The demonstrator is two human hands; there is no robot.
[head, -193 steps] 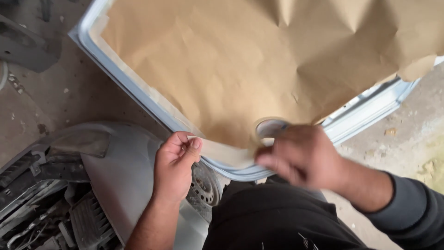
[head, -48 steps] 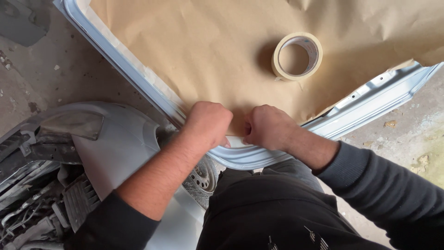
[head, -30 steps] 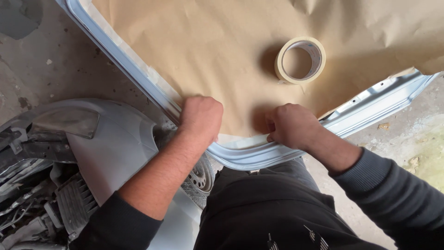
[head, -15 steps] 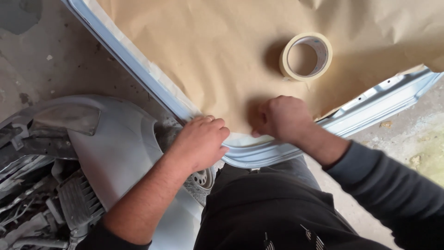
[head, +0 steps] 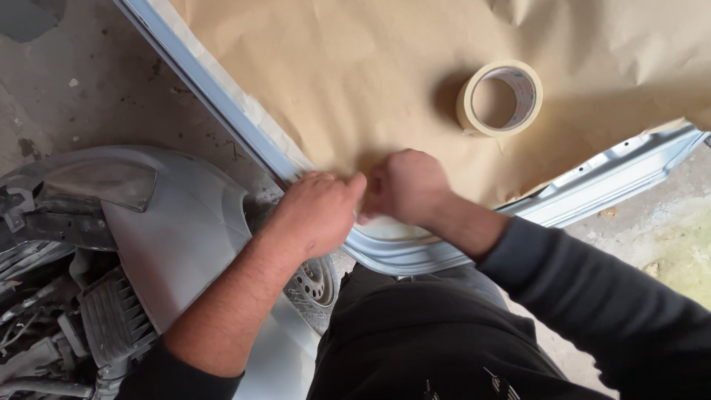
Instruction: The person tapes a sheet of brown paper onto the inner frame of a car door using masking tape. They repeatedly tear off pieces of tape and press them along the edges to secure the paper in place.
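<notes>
Left hand (head: 315,211) and right hand (head: 404,185), fingers curled, press creased brown masking paper (head: 355,81) onto a curved pale-blue metal panel (head: 400,252); a tape roll (head: 501,98) lies nearby.

Dark grey long sleeves, black trousers

Both hands curled, knuckles up: left (head: 320,211), right (head: 406,185), touching.

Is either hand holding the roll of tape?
No, the roll of tape lies alone on the brown paper, apart from the left hand and right hand.
</notes>
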